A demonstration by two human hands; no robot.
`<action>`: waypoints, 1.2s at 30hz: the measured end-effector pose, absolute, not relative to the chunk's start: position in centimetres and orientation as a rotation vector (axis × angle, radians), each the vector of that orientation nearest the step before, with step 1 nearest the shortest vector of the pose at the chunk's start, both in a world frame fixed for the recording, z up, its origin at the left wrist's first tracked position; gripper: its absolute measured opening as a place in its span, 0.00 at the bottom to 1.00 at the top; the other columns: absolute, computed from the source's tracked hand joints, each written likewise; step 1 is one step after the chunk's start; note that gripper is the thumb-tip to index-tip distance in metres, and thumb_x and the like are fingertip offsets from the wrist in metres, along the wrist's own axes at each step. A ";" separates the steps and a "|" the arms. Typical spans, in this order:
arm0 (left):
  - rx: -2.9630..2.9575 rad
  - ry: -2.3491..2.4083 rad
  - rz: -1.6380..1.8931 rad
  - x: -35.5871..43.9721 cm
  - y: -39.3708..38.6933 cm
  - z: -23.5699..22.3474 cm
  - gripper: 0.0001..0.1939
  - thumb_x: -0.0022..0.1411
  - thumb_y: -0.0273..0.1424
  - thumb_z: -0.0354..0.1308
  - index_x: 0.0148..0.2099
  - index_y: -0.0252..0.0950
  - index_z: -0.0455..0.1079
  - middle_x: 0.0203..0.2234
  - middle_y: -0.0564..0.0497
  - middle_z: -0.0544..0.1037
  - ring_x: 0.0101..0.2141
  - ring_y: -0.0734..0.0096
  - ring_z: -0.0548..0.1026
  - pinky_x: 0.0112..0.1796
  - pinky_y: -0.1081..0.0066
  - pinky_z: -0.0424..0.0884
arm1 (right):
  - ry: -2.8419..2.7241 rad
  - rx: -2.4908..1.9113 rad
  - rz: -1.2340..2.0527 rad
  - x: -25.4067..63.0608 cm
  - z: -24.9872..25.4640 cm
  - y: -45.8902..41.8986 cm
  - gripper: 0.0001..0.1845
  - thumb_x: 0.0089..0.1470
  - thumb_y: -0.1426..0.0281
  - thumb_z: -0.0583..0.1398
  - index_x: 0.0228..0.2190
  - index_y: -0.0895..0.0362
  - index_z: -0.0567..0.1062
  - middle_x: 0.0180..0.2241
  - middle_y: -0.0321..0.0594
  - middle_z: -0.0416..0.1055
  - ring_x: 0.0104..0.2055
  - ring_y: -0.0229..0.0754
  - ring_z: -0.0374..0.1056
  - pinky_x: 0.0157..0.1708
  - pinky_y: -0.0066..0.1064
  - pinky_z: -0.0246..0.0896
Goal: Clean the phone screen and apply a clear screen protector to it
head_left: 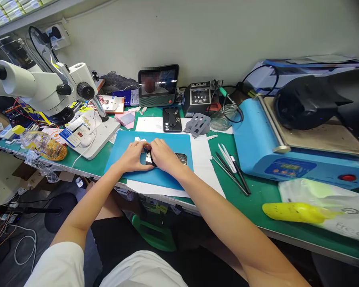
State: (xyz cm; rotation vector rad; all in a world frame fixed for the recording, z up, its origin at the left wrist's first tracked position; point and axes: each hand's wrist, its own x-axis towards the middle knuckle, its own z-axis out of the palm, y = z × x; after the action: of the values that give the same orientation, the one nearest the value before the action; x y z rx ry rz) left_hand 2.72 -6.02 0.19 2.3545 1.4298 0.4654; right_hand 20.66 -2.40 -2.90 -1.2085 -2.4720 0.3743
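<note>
A phone-like device (182, 158) with a dark, shiny face lies on the blue mat (122, 143). My left hand (134, 157) rests around its left end, thumb stretched along the near edge and fingers curled at the far side. Over the middle of the device, my right hand (163, 154) is closed, its fingertips meeting those of my left. Whatever the right fingers pinch is hidden; a dark strip shows below them. A crumpled white tissue (140, 139) sits just behind my left fingers.
A microscope (48, 87) stands left, near a bottle of amber liquid (44, 145). Behind the mat are a black phone (172, 119), a smart display (158, 85), a soldering station (199, 97) and a glass jar (223, 119). Tweezers and pens (231, 167) lie right, before a blue machine (257, 147).
</note>
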 end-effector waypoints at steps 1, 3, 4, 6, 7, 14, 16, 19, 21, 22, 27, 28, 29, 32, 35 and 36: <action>2.359 1.438 0.470 2.8 -6.1 0.2 0.34 0.53 0.45 0.72 0.57 0.40 0.64 0.53 0.44 0.76 0.53 0.52 0.73 0.59 0.55 0.66 | -2.478 -1.216 0.351 20.6 -2.9 -2.5 0.17 0.66 0.78 0.47 0.43 0.59 0.74 0.44 0.55 0.71 0.46 0.56 0.63 0.45 0.44 0.61; 2.368 1.448 0.472 2.9 -6.2 0.0 0.35 0.52 0.44 0.72 0.57 0.40 0.64 0.53 0.44 0.76 0.53 0.51 0.73 0.58 0.55 0.66 | -2.485 -1.237 0.303 20.3 -2.9 -2.9 0.17 0.66 0.79 0.47 0.42 0.59 0.74 0.44 0.56 0.71 0.45 0.56 0.62 0.43 0.44 0.60; 2.373 1.454 0.478 2.9 -6.2 -0.1 0.36 0.52 0.44 0.73 0.57 0.39 0.64 0.53 0.43 0.76 0.53 0.51 0.74 0.58 0.54 0.66 | -2.487 -1.246 0.279 20.1 -2.9 -3.0 0.16 0.66 0.79 0.47 0.43 0.60 0.74 0.44 0.56 0.71 0.45 0.56 0.62 0.42 0.44 0.60; 2.388 1.464 0.501 2.8 -6.1 -0.3 0.36 0.51 0.44 0.72 0.57 0.38 0.63 0.52 0.42 0.77 0.52 0.50 0.74 0.57 0.53 0.66 | -2.487 -1.264 0.235 19.8 -2.8 -3.4 0.16 0.65 0.80 0.48 0.44 0.61 0.74 0.45 0.57 0.71 0.46 0.57 0.61 0.40 0.44 0.58; 2.397 1.465 0.513 2.8 -6.0 -0.3 0.36 0.52 0.44 0.72 0.57 0.38 0.63 0.51 0.42 0.77 0.51 0.49 0.74 0.56 0.52 0.66 | -2.485 -1.274 0.218 19.7 -2.8 -3.6 0.16 0.65 0.80 0.48 0.44 0.62 0.74 0.45 0.57 0.70 0.46 0.57 0.61 0.40 0.43 0.58; 2.429 1.434 0.549 2.6 -5.6 -0.6 0.32 0.50 0.39 0.71 0.55 0.38 0.64 0.49 0.44 0.77 0.49 0.51 0.75 0.54 0.54 0.68 | -2.450 -1.341 0.171 19.3 -2.3 -4.1 0.13 0.67 0.77 0.50 0.44 0.64 0.74 0.44 0.57 0.71 0.45 0.57 0.61 0.39 0.44 0.57; 2.432 1.442 0.556 2.6 -5.7 -0.7 0.32 0.50 0.37 0.70 0.56 0.38 0.64 0.50 0.44 0.77 0.50 0.50 0.75 0.54 0.54 0.68 | -2.435 -1.343 0.163 19.2 -2.2 -4.3 0.14 0.68 0.75 0.49 0.44 0.64 0.74 0.45 0.57 0.70 0.46 0.57 0.62 0.39 0.45 0.57; 2.441 1.453 0.567 2.8 -5.8 -0.7 0.32 0.50 0.35 0.68 0.56 0.39 0.64 0.52 0.43 0.77 0.52 0.49 0.75 0.55 0.53 0.67 | -2.411 -1.342 0.163 19.1 -2.4 -4.4 0.14 0.70 0.71 0.50 0.44 0.64 0.73 0.46 0.57 0.70 0.47 0.57 0.62 0.40 0.45 0.57; 2.445 1.450 0.568 2.8 -5.9 -0.7 0.33 0.50 0.34 0.68 0.57 0.39 0.64 0.52 0.43 0.77 0.53 0.49 0.74 0.56 0.53 0.67 | -2.392 -1.343 0.170 19.0 -2.5 -4.4 0.14 0.71 0.69 0.51 0.45 0.64 0.73 0.46 0.57 0.70 0.47 0.57 0.62 0.40 0.45 0.58; 2.448 1.446 0.567 2.8 -6.0 -0.7 0.33 0.50 0.34 0.68 0.58 0.39 0.64 0.53 0.43 0.77 0.53 0.49 0.74 0.56 0.53 0.67 | -2.382 -1.344 0.175 19.0 -2.6 -4.3 0.14 0.71 0.68 0.51 0.45 0.63 0.73 0.46 0.56 0.70 0.47 0.57 0.62 0.41 0.45 0.58; 2.466 1.411 0.574 2.6 -6.0 -0.9 0.35 0.51 0.34 0.68 0.60 0.39 0.63 0.54 0.44 0.77 0.54 0.49 0.74 0.56 0.54 0.68 | -2.348 -1.342 0.207 18.9 -2.8 -4.2 0.14 0.71 0.65 0.53 0.45 0.63 0.73 0.46 0.56 0.70 0.47 0.57 0.63 0.42 0.45 0.60; 2.467 1.404 0.579 2.6 -6.0 -0.9 0.34 0.51 0.33 0.68 0.60 0.39 0.63 0.54 0.44 0.77 0.54 0.49 0.74 0.56 0.54 0.68 | -2.345 -1.340 0.215 18.9 -2.8 -4.2 0.15 0.71 0.65 0.53 0.45 0.63 0.73 0.46 0.56 0.70 0.47 0.56 0.63 0.43 0.45 0.61; 2.467 1.397 0.584 2.6 -6.0 -0.9 0.34 0.51 0.34 0.68 0.60 0.39 0.64 0.54 0.44 0.77 0.54 0.49 0.74 0.56 0.54 0.68 | -2.343 -1.336 0.222 18.9 -2.8 -4.2 0.15 0.71 0.64 0.54 0.46 0.63 0.73 0.46 0.56 0.70 0.47 0.56 0.63 0.43 0.45 0.61; 2.469 1.386 0.598 2.6 -5.9 -0.8 0.34 0.52 0.34 0.68 0.60 0.39 0.63 0.53 0.44 0.77 0.54 0.50 0.74 0.56 0.53 0.69 | -2.335 -1.323 0.239 18.9 -2.7 -4.2 0.17 0.71 0.61 0.55 0.47 0.64 0.73 0.45 0.55 0.70 0.47 0.56 0.64 0.43 0.45 0.62; 2.476 1.375 0.592 2.6 -5.9 -0.7 0.33 0.53 0.34 0.69 0.60 0.39 0.63 0.54 0.44 0.77 0.54 0.49 0.74 0.56 0.53 0.69 | -2.317 -1.322 0.250 19.0 -2.7 -4.1 0.20 0.71 0.59 0.55 0.47 0.64 0.73 0.45 0.56 0.70 0.47 0.57 0.64 0.43 0.45 0.62; 2.482 1.366 0.590 2.6 -6.0 -0.6 0.33 0.53 0.34 0.69 0.60 0.39 0.64 0.54 0.44 0.77 0.54 0.49 0.74 0.56 0.52 0.70 | -2.310 -1.323 0.253 19.0 -2.8 -4.1 0.20 0.71 0.58 0.55 0.46 0.63 0.73 0.45 0.56 0.70 0.47 0.57 0.64 0.43 0.45 0.63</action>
State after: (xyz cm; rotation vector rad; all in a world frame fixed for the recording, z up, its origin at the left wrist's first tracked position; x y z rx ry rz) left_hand 2.62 -5.95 -0.64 2.4822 1.3661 0.5897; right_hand 18.98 -4.06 -2.77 -1.3228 -2.3101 0.2534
